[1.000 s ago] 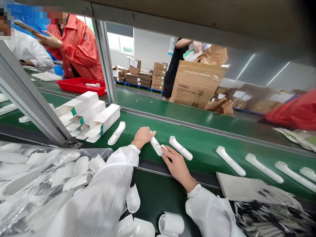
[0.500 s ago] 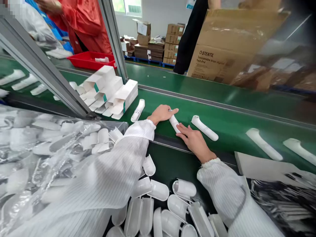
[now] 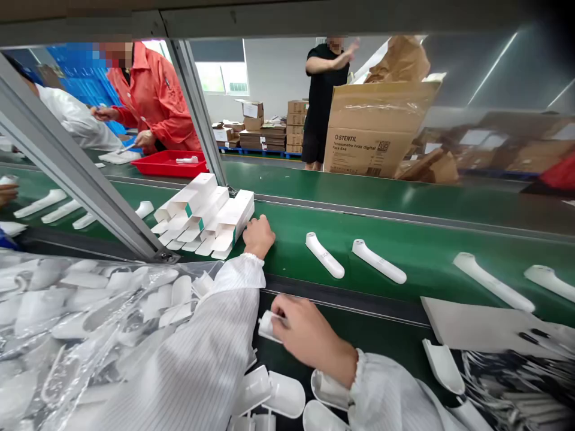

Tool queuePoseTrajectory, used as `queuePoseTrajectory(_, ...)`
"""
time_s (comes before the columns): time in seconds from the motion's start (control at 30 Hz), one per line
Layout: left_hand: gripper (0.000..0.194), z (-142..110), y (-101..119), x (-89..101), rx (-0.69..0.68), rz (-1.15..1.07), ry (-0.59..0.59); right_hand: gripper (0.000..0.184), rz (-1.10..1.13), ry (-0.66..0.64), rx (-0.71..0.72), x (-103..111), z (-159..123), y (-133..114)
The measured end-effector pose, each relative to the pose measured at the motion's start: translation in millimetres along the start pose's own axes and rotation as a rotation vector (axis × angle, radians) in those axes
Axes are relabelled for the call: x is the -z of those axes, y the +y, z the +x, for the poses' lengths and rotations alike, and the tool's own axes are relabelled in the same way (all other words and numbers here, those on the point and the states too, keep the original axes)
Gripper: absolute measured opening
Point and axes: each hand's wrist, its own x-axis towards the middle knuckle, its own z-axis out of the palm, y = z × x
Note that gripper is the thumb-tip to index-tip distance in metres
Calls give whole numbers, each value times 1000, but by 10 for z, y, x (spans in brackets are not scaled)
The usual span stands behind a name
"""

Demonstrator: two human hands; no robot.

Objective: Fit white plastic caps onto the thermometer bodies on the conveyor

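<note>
My left hand (image 3: 259,236) is curled into a fist on the green conveyor belt (image 3: 426,251), right against a stack of white cartons (image 3: 204,216). Whatever it holds is hidden. My right hand (image 3: 305,332) is off the belt, near its front edge, fingers closed on a small white plastic cover (image 3: 266,326). Two white handheld thermometer bodies (image 3: 324,255) (image 3: 378,261) lie on the belt to the right of my left hand, untouched. More of them (image 3: 493,281) follow further right.
A clear bag of white covers (image 3: 90,311) fills the near left, and loose covers (image 3: 278,395) lie below my hands. A grey sheet (image 3: 471,326) lies near right. A slanted metal strut (image 3: 76,173) crosses left. Beyond the belt are a red tray (image 3: 168,163), a cardboard box (image 3: 377,129) and other people.
Both hands left the thermometer body on the belt. My right hand drew back off the belt and closed on a cover. My left hand moved left to the cartons.
</note>
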Motion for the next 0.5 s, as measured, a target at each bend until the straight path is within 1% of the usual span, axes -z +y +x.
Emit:
queuePoseTrajectory(0.07,32,35,25,16,-22,-44,-11,18,168,97,-48,125,114,158)
queuePoseTrajectory(0.13,32,67,67,18,-26,-106,-15,26,295,262,-114,257,217,341)
queuePoseTrajectory(0.2,32,89,121,-11,-36,-171,-36,34,357,430,-169,362,291,527)
queuePoseTrajectory(0.27,32,94,178,-65,-64,-218,-54,38,334,531,-179,422,333,685)
queuePoseTrajectory(0.3,32,91,205,-94,-78,-231,-63,39,293,552,-165,434,346,746)
queuePoseTrajectory(0.37,33,74,251,-139,-95,-251,-90,41,170,544,-128,423,360,826)
queuePoseTrajectory(0.5,38,27,313,-164,-98,-321,-171,43,-71,428,-41,320,373,870)
